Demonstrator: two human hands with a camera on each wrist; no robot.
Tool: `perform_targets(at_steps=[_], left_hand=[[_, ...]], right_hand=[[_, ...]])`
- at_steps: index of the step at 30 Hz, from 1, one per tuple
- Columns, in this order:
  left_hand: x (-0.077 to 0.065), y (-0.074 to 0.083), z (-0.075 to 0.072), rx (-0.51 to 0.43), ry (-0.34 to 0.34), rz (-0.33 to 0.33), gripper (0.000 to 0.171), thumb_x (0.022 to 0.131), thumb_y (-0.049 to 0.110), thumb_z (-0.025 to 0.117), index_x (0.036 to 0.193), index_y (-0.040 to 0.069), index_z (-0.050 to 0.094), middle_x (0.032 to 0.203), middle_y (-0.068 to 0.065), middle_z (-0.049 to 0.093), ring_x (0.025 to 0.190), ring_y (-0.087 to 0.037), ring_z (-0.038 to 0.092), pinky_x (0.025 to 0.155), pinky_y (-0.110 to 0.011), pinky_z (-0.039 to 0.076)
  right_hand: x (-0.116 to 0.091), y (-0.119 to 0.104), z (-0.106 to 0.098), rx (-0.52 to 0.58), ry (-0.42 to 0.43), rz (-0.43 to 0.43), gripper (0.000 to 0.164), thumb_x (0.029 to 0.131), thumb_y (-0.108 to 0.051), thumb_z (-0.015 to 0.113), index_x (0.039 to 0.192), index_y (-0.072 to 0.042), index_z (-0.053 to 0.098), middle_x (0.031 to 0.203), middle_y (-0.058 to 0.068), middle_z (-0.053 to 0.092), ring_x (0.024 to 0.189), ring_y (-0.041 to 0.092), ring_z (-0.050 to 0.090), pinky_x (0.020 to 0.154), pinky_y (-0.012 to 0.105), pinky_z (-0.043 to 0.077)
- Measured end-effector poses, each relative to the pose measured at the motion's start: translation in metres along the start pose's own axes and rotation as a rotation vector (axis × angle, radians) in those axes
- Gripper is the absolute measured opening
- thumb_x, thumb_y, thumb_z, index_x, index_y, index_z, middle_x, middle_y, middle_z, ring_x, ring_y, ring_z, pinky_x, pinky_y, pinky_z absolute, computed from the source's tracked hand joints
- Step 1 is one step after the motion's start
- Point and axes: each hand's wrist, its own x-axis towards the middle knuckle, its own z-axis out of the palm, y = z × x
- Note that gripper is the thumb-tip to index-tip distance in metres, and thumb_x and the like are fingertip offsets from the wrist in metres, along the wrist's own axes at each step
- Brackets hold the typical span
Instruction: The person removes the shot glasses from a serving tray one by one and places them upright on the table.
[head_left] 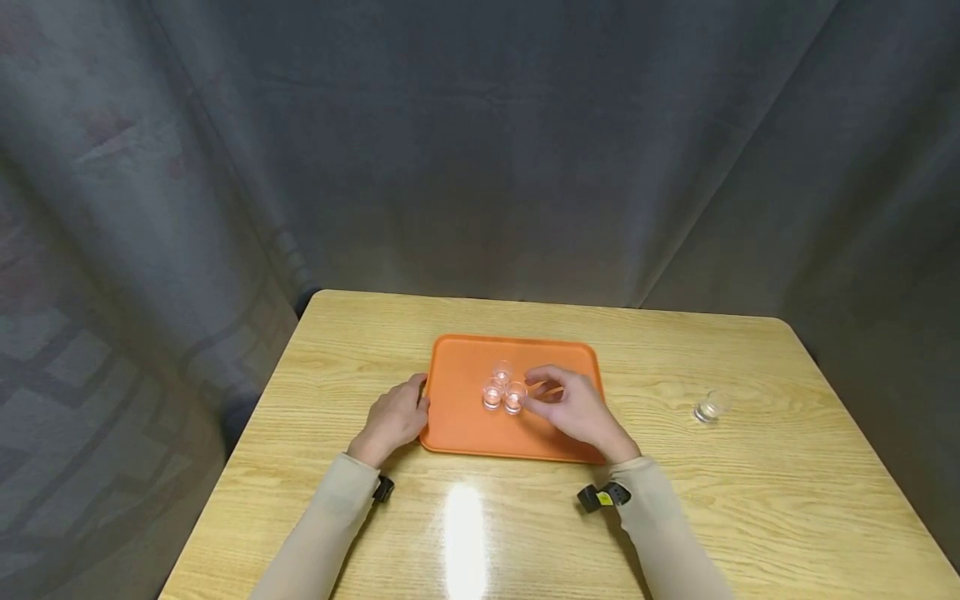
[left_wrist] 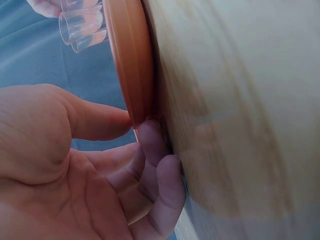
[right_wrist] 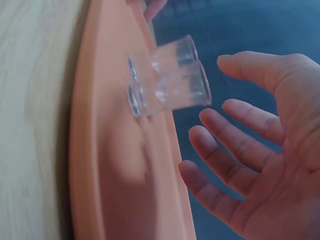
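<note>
An orange tray (head_left: 457,427) lies on the table with three small clear glasses standing close together on it. One glass (head_left: 502,372) is at the back, with another glass (head_left: 492,396) at front left and a third glass (head_left: 514,399) at front right. My left hand (head_left: 393,419) holds the tray's left edge; in the left wrist view its thumb (left_wrist: 102,121) is at the rim and the fingers curl below. Over the tray, my right hand (head_left: 573,410) is beside the front right glass, fingers spread and loosely bent. In the right wrist view a gap separates its fingertips from the glasses.
A fourth-side item, another small clear glass (head_left: 707,407), stands on the wooden table (head_left: 750,483) to the right of the tray. Grey curtains (head_left: 480,150) hang behind the table and along its sides.
</note>
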Motion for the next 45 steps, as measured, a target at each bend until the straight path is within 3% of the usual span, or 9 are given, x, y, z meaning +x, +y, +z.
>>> perform_targets(at_steps=[9,27,35,42,45], left_hand=[[0.000,-0.001,0.001,0.007,0.005,0.001,0.051,0.112,0.021,0.050,0.160,0.003,0.045,0.138,-0.020,0.069,0.089,-0.026,0.065,0.081,-0.047,0.053],[-0.001,0.000,0.001,0.015,0.026,0.015,0.051,0.111,0.019,0.052,0.158,0.001,0.047,0.137,-0.021,0.069,0.099,-0.031,0.069,0.086,-0.052,0.056],[-0.001,0.001,0.001,0.009,0.014,0.013,0.051,0.112,0.019,0.051,0.159,0.001,0.046,0.131,-0.020,0.071,0.081,-0.024,0.062,0.076,-0.044,0.051],[-0.002,0.000,0.001,0.014,0.023,0.013,0.050,0.112,0.020,0.052,0.159,0.001,0.047,0.135,-0.020,0.070,0.093,-0.027,0.067,0.083,-0.050,0.055],[-0.001,0.000,0.002,0.012,0.021,0.013,0.051,0.112,0.019,0.051,0.159,0.001,0.047,0.135,-0.021,0.070,0.088,-0.026,0.066,0.080,-0.048,0.054]], right_hand=[[0.006,0.001,0.013,-0.034,-0.033,0.023,0.037,0.091,-0.022,0.085,0.125,-0.010,0.075,0.113,0.005,0.079,0.099,0.019,0.073,0.093,0.045,0.060],[0.006,0.003,0.017,-0.049,-0.033,0.045,0.036,0.091,-0.023,0.085,0.125,-0.013,0.076,0.109,0.002,0.079,0.096,0.016,0.072,0.090,0.041,0.060],[0.005,0.004,0.016,-0.053,-0.020,0.050,0.035,0.091,-0.023,0.086,0.122,-0.013,0.076,0.104,0.002,0.079,0.093,0.015,0.071,0.088,0.040,0.060],[0.004,0.004,0.012,-0.063,-0.002,0.060,0.037,0.090,-0.024,0.087,0.123,-0.011,0.077,0.101,0.002,0.079,0.092,0.017,0.072,0.088,0.040,0.060],[0.002,0.004,0.010,-0.047,0.011,0.062,0.038,0.090,-0.024,0.087,0.123,-0.009,0.077,0.100,0.003,0.079,0.092,0.018,0.073,0.088,0.041,0.060]])
